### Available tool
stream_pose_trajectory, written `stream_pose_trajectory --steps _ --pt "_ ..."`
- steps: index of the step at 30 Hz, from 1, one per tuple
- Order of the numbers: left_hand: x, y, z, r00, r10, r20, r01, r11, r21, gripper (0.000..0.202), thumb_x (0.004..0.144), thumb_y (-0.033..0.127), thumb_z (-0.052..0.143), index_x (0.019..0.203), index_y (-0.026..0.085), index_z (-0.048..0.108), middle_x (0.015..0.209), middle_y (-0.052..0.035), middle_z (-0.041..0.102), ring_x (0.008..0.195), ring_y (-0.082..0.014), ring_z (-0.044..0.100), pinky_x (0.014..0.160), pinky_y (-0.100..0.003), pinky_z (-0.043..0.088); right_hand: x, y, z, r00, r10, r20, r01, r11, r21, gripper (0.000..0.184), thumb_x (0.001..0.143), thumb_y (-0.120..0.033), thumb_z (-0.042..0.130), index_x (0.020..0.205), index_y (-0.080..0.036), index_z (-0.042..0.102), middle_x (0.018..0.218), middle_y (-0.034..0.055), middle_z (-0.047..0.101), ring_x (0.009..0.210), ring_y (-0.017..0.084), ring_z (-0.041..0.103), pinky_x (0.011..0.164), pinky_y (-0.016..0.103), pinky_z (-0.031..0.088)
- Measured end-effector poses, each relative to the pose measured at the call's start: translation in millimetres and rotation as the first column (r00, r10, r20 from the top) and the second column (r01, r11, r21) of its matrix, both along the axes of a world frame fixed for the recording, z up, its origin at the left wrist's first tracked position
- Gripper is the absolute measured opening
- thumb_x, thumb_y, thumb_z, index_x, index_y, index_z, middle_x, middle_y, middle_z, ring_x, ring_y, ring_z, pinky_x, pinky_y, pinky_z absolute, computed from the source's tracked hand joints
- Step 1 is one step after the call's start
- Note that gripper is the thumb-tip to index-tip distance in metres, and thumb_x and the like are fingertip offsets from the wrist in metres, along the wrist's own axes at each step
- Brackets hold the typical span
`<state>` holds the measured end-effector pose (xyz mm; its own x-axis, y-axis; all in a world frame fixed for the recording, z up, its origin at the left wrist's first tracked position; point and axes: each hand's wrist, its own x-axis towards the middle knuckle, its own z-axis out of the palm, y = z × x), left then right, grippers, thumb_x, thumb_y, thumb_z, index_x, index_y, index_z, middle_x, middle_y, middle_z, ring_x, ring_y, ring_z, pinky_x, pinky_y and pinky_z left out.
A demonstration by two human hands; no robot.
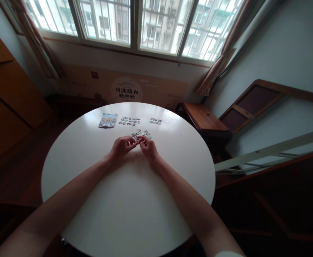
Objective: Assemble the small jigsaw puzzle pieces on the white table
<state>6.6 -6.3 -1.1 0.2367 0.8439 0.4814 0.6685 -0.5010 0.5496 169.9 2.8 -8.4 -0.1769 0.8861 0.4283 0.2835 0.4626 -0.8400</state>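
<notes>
Both hands meet over the middle of the white round table, at the near edge of a loose pile of jigsaw puzzle pieces [146,132]. My left hand [121,145] has its fingers curled, with thumb and fingertips drawn together. My right hand [148,146] is bent in a pinch, its fingertips almost touching the left ones. Whatever lies between the fingertips is too small to make out. Behind the pile, sorted puzzle pieces [129,120] lie in rows, and a smaller group of puzzle pieces [155,121] lies to their right. A printed picture sheet [108,120] rests at the left.
The white round table [129,214] carries everything and has a curved edge. Beyond it stand a wooden bench [207,115] on the right and a barred window [162,25] at the back. A wooden cabinet [9,92] is at the left.
</notes>
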Motion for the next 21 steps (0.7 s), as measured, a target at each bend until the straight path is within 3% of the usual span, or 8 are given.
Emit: stream_pose_trajectory --steps 10,21 --pt "1.1 -1.1 1.5 0.997 0.056 0.051 -0.055 0.998 -0.011 0.018 0.078 0.036 0.059 0.079 0.02 0.066 0.068 -0.0005 0.065 0.056 -0.0126 0.058 0.054 -0.022 0.043 0.1 1.5 -2.4 1.0 0.002 -0.01 -0.002 1.0 0.011 0.03 0.076 -0.01 0.046 0.097 -0.018 0.065 0.08 0.0024 0.067 0.068 0.012 0.061 0.068 0.026 0.05" --pt "1.9 -2.1 4.0 0.997 0.057 0.048 -0.057 0.998 -0.01 0.02 0.08 0.036 0.056 0.08 0.019 0.066 0.067 -0.0006 0.065 0.056 -0.0123 0.058 0.055 -0.022 0.044 1.3 0.2 1.3 0.998 -0.07 -0.006 0.07 0.997 0.026 0.019 0.084 -0.023 0.048 0.093 -0.017 0.063 0.094 0.0063 0.066 0.07 0.012 0.06 0.066 0.026 0.05"
